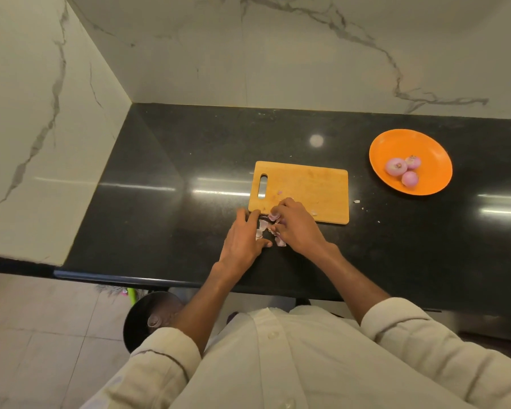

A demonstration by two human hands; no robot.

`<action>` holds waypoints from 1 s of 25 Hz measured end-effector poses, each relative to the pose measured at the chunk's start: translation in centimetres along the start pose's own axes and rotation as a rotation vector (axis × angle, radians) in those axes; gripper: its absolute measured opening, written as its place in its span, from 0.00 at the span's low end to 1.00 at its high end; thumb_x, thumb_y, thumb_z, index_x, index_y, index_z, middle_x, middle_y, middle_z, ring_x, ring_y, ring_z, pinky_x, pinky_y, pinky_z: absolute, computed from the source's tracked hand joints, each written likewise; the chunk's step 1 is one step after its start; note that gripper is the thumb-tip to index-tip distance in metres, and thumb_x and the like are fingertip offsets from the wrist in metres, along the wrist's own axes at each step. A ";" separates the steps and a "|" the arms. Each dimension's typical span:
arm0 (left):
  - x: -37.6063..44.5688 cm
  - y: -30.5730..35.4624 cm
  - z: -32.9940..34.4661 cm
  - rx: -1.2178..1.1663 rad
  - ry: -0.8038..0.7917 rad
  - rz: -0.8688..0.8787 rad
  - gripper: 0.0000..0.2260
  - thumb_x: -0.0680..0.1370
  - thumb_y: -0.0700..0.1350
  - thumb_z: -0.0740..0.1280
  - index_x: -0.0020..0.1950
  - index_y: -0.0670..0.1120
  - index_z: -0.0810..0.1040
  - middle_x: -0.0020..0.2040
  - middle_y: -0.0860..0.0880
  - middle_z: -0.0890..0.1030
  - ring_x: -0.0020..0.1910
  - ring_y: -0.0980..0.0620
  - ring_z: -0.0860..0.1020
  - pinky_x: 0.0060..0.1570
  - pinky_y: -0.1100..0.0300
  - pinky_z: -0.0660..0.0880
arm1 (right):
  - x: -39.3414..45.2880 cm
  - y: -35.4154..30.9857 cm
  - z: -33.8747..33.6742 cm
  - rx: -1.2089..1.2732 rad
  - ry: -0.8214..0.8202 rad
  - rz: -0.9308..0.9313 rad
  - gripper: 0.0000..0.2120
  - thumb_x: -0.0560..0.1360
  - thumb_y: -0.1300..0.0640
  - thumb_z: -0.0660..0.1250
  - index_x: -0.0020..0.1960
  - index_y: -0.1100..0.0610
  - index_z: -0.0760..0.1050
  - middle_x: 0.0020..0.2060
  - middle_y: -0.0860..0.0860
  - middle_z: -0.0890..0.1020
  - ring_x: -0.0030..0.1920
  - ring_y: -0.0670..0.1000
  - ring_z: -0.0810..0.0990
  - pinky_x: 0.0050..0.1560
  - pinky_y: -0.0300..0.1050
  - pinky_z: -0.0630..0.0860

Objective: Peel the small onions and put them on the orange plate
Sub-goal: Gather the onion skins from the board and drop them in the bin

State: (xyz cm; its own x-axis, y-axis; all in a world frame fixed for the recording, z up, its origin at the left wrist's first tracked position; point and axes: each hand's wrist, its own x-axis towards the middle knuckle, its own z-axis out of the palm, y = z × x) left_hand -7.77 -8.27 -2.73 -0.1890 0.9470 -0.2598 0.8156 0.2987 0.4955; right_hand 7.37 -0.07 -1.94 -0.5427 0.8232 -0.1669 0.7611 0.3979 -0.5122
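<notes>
Below the counter edge, down and left of the left hand, a dark round bin [148,317] stands on the floor. The left hand [244,240] lies on the black counter [160,202], fingers fairly straight, fingertips touching the near left corner of the wooden cutting board [301,190]. Between the hands lies a heap of onion peels [263,228] (pale purple, papery). The right hand [298,228] is curled over them at the board's near edge; whether it pinches any peel I cannot tell. Far right of the right hand and further back sits the orange plate [431,149], holding three peeled onions [403,169] clustered together.
</notes>
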 end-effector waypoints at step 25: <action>-0.5 2.3 1.8 -0.491 0.221 -0.169 0.07 0.79 0.35 0.74 0.53 0.46 0.87 0.46 0.52 0.87 0.45 0.55 0.85 0.53 0.49 0.85 | -1.6 0.7 1.5 0.376 0.144 0.185 0.11 0.76 0.66 0.74 0.54 0.54 0.88 0.47 0.48 0.87 0.49 0.48 0.83 0.50 0.44 0.80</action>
State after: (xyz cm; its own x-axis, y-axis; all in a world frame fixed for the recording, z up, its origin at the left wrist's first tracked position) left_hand -4.75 -8.30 -2.96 -0.4478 0.8679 -0.2152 0.4238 0.4179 0.8036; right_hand 8.26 -1.77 -3.29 -0.3340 0.9254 -0.1791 0.6443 0.0854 -0.7600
